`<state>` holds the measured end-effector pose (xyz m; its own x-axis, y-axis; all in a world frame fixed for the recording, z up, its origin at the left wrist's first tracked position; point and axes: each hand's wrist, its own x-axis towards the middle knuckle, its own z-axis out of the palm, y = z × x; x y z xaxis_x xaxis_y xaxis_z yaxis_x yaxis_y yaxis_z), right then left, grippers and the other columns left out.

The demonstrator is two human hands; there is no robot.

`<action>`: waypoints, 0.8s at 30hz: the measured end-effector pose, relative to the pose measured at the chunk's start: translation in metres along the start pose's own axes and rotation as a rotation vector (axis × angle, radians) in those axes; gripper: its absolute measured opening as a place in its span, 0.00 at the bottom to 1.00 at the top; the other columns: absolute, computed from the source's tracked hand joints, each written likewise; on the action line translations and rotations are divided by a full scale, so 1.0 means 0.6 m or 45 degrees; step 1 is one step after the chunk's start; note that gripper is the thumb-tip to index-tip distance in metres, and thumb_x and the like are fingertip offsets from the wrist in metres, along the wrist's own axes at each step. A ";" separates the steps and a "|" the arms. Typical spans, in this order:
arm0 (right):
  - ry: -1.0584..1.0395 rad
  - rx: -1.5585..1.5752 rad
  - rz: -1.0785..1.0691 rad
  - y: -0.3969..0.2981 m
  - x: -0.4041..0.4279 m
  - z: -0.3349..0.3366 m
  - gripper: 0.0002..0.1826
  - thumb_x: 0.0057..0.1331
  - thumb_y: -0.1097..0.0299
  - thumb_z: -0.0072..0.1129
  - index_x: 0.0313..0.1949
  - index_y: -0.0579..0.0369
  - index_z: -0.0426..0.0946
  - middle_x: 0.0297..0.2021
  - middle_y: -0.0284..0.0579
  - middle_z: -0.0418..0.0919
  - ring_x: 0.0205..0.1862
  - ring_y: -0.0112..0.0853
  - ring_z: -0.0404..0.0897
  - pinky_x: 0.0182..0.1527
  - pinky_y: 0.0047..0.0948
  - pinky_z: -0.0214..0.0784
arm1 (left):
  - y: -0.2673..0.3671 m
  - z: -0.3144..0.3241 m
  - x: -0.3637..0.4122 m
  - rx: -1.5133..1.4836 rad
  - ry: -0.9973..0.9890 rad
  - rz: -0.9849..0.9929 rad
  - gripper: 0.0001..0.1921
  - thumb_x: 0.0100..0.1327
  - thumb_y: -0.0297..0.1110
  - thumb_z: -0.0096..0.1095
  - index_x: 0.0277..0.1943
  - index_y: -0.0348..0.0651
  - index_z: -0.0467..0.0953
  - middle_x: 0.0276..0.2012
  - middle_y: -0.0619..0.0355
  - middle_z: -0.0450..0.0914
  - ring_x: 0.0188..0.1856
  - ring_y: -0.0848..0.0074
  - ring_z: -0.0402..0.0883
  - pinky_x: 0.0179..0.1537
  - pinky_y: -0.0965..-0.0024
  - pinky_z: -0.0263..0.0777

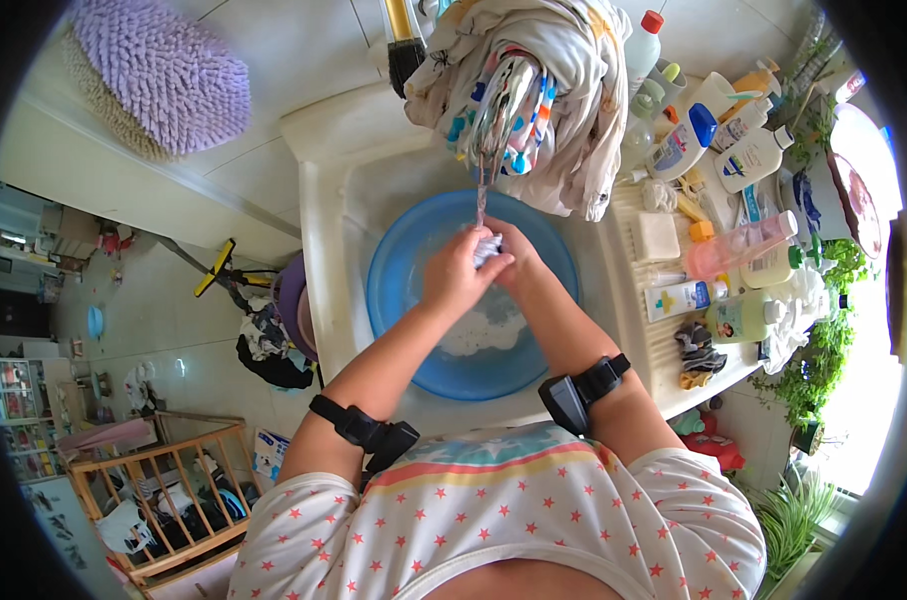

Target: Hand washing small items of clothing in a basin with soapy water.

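A small bunched white cloth point(487, 250) is held between my two hands, under the stream of water from a metal faucet point(501, 97). My left hand point(452, 271) grips it from the left, and my right hand point(510, 253) closes round its right side. Both hands are above a blue plastic basin point(393, 330), which stands in a pale sink point(356, 180). Some water with whitish suds point(483, 330) lies in the basin. White and patterned garments point(573, 97) are heaped around the faucet. Part of the cloth is hidden by my fingers.
On the ribbed ledge to the right stand a bar of soap point(656, 236), a pink bottle point(738, 246), a blue-capped bottle point(682, 142) and crumpled dark socks point(699, 354). A brush point(406, 56) hangs at the top. A purple bucket point(294, 307) stands left of the sink.
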<state>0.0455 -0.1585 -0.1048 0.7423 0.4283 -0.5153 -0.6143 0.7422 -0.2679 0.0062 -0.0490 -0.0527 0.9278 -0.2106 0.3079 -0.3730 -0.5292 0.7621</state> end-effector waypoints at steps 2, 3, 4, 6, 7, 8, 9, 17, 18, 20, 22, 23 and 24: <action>-0.033 -0.062 -0.031 0.006 0.006 -0.013 0.14 0.62 0.56 0.47 0.27 0.53 0.67 0.25 0.40 0.72 0.28 0.31 0.72 0.31 0.30 0.65 | 0.018 0.004 -0.005 0.082 0.035 0.079 0.15 0.52 0.43 0.62 0.32 0.40 0.69 0.26 0.51 0.76 0.26 0.58 0.76 0.26 0.64 0.69; -0.065 -0.126 -0.061 0.012 0.003 -0.009 0.14 0.63 0.56 0.46 0.25 0.52 0.66 0.24 0.39 0.71 0.27 0.30 0.72 0.29 0.29 0.64 | 0.023 0.005 -0.007 0.131 0.042 0.102 0.14 0.53 0.43 0.61 0.30 0.41 0.69 0.24 0.52 0.76 0.25 0.58 0.76 0.25 0.63 0.69; 0.036 -0.007 0.062 0.017 0.002 -0.001 0.13 0.64 0.56 0.43 0.27 0.50 0.65 0.23 0.38 0.71 0.27 0.29 0.72 0.27 0.30 0.63 | 0.021 0.004 -0.007 0.133 0.045 0.096 0.14 0.53 0.43 0.61 0.30 0.41 0.69 0.24 0.52 0.76 0.25 0.58 0.76 0.25 0.63 0.69; 0.061 0.000 -0.007 0.029 0.004 0.003 0.13 0.64 0.55 0.43 0.28 0.50 0.65 0.24 0.37 0.72 0.28 0.29 0.72 0.28 0.30 0.63 | 0.014 0.007 0.000 0.240 -0.105 0.086 0.12 0.55 0.43 0.57 0.28 0.42 0.70 0.20 0.52 0.75 0.24 0.58 0.75 0.23 0.62 0.68; 0.085 0.008 -0.082 0.032 0.003 0.003 0.13 0.65 0.55 0.42 0.29 0.49 0.66 0.25 0.37 0.72 0.28 0.29 0.72 0.28 0.30 0.64 | 0.010 0.009 0.004 0.237 -0.104 0.086 0.12 0.55 0.43 0.57 0.28 0.42 0.70 0.20 0.52 0.75 0.24 0.58 0.75 0.23 0.62 0.68; 0.110 0.016 -0.158 0.035 0.003 0.004 0.13 0.65 0.55 0.41 0.30 0.49 0.66 0.25 0.37 0.73 0.29 0.29 0.72 0.29 0.31 0.64 | 0.006 0.010 0.008 0.264 -0.078 0.103 0.11 0.56 0.42 0.55 0.28 0.43 0.70 0.20 0.51 0.75 0.23 0.58 0.75 0.23 0.60 0.67; 0.130 0.025 -0.229 0.040 0.003 0.010 0.13 0.65 0.54 0.41 0.30 0.49 0.66 0.26 0.36 0.73 0.29 0.29 0.73 0.30 0.31 0.64 | 0.002 0.008 0.012 0.297 -0.050 0.116 0.10 0.57 0.41 0.53 0.28 0.44 0.71 0.20 0.50 0.75 0.23 0.58 0.75 0.23 0.58 0.67; 0.501 -0.127 -0.114 0.040 -0.011 0.059 0.15 0.64 0.53 0.40 0.39 0.50 0.68 0.37 0.38 0.74 0.39 0.32 0.74 0.44 0.35 0.64 | -0.059 0.001 0.048 0.337 -0.032 -0.476 0.16 0.61 0.44 0.46 0.29 0.40 0.72 0.24 0.45 0.75 0.30 0.50 0.73 0.29 0.57 0.66; 0.570 -0.117 -0.175 0.035 -0.020 0.070 0.16 0.64 0.53 0.42 0.40 0.52 0.68 0.37 0.39 0.74 0.39 0.32 0.74 0.46 0.35 0.63 | -0.069 -0.003 0.048 0.248 0.000 -0.487 0.16 0.60 0.44 0.46 0.29 0.38 0.72 0.24 0.45 0.75 0.29 0.51 0.73 0.29 0.58 0.66; 0.458 -0.108 -0.215 0.030 -0.001 0.033 0.17 0.63 0.53 0.43 0.41 0.53 0.68 0.38 0.41 0.74 0.41 0.34 0.73 0.48 0.36 0.62 | -0.084 -0.007 0.041 0.105 0.025 -0.505 0.16 0.59 0.43 0.49 0.27 0.37 0.71 0.22 0.47 0.75 0.25 0.54 0.73 0.28 0.56 0.65; 0.345 -0.103 -0.240 0.023 -0.006 0.020 0.19 0.62 0.52 0.44 0.42 0.54 0.68 0.40 0.43 0.73 0.43 0.35 0.72 0.51 0.37 0.60 | -0.068 -0.013 0.039 -0.026 0.074 -0.422 0.13 0.57 0.40 0.53 0.27 0.38 0.71 0.22 0.48 0.75 0.26 0.55 0.73 0.29 0.58 0.66; 0.352 -0.028 -0.086 0.018 -0.012 0.012 0.22 0.61 0.49 0.45 0.44 0.56 0.66 0.41 0.43 0.71 0.44 0.36 0.71 0.51 0.39 0.58 | -0.062 -0.015 0.037 -0.156 0.129 -0.339 0.10 0.55 0.37 0.56 0.27 0.38 0.71 0.23 0.50 0.74 0.26 0.56 0.73 0.29 0.60 0.67; 0.357 0.043 0.069 0.013 -0.021 0.015 0.26 0.60 0.47 0.46 0.46 0.58 0.63 0.43 0.44 0.70 0.45 0.37 0.70 0.52 0.41 0.56 | -0.054 -0.018 0.035 -0.157 0.130 -0.340 0.10 0.55 0.37 0.56 0.27 0.38 0.71 0.23 0.50 0.74 0.26 0.56 0.73 0.29 0.60 0.67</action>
<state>0.0342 -0.1535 -0.0930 0.6029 0.3118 -0.7344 -0.6382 0.7409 -0.2094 0.0380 -0.0273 -0.0648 0.9903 0.0092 0.1384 -0.1195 -0.4499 0.8850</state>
